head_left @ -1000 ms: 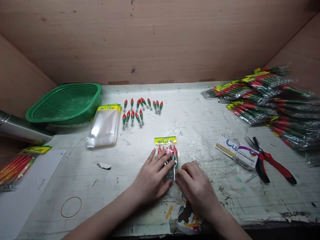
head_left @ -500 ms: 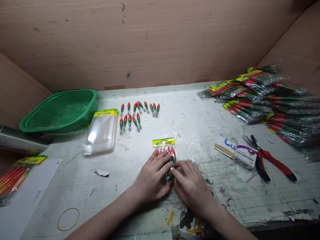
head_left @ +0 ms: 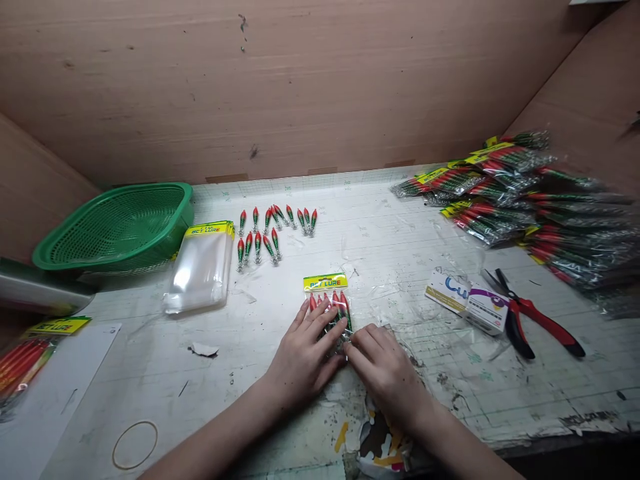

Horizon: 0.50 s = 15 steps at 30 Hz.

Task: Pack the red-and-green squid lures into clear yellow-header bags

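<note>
A clear packet of fishing lures (head_left: 343,308) with a yellow-green header lies flat at the front middle of the table; its lures are red at the top and green below. Across its left and middle part my left hand (head_left: 313,337) rests with fingers stretched out, hiding some lures. At the lower right edge of the packet, my right hand (head_left: 387,367) has its fingers bent and pressed together on the plastic. Loose red-green lures (head_left: 258,245) lie in two rows farther back. Left of them is a stack of clear header bags (head_left: 199,270).
A green basket (head_left: 115,227) stands at back left, with a packet of red lures (head_left: 30,360) in front. Filled packets (head_left: 500,187) are piled at back right. Red-handled pliers (head_left: 530,320) lie beside a small box (head_left: 487,309). A rubber band (head_left: 135,445) lies front left.
My right hand's fingers have shifted slightly down along the packet's lower right edge, showing more of the lures. My left hand stays flat on the packet. The whole view has shifted a little.
</note>
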Available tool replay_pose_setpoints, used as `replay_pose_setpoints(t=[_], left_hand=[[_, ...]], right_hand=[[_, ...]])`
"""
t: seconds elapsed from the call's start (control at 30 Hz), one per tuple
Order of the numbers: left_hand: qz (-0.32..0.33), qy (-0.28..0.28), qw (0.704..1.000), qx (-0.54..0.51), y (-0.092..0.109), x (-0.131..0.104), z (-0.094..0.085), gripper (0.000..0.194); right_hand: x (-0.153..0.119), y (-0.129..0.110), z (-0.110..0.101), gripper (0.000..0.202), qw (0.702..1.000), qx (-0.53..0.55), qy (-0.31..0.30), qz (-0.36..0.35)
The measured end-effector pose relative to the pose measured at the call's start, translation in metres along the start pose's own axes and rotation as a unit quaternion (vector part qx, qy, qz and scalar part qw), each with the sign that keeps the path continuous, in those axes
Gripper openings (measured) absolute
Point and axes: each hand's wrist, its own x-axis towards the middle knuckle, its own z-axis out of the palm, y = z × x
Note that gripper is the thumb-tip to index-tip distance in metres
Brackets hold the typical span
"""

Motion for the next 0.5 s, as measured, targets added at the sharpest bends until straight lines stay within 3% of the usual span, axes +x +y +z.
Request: replay_pose_setpoints(t=[0.1,0.17,0.23,0.33,0.43,0.5], left_hand=[[-0.059,0.015,0.998,0.007,0.008,-0.018,-0.014,0.056],[-0.161,0.021,0.986,-0.038,0.015,-0.03,-0.021,0.048],[-0.271,0.003,0.954,-0.13,0.023,-0.037,-0.022,0.042],[-0.394,-0.033,0.866,-0.306,0.03,-0.034,-0.018,0.049],[-0.489,-0.032,0.736,-0.467,0.03,-0.024,-0.014,0.056],[-0.521,-0.019,0.667,-0.532,0.028,-0.021,-0.014,0.061]], right_hand=[[-0.002,-0.003,-0.02,0.017,0.998,0.043,-0.007,0.051],[-0.004,-0.01,-0.031,0.013,0.99,0.111,-0.027,0.088],[-0.007,-0.02,-0.033,0.012,0.975,0.188,-0.066,0.102],[-0.009,-0.036,-0.02,0.017,0.951,0.266,-0.11,0.114],[-0.008,-0.044,-0.001,0.016,0.934,0.299,-0.121,0.153],[-0.006,-0.045,0.008,0.013,0.924,0.314,-0.125,0.179]])
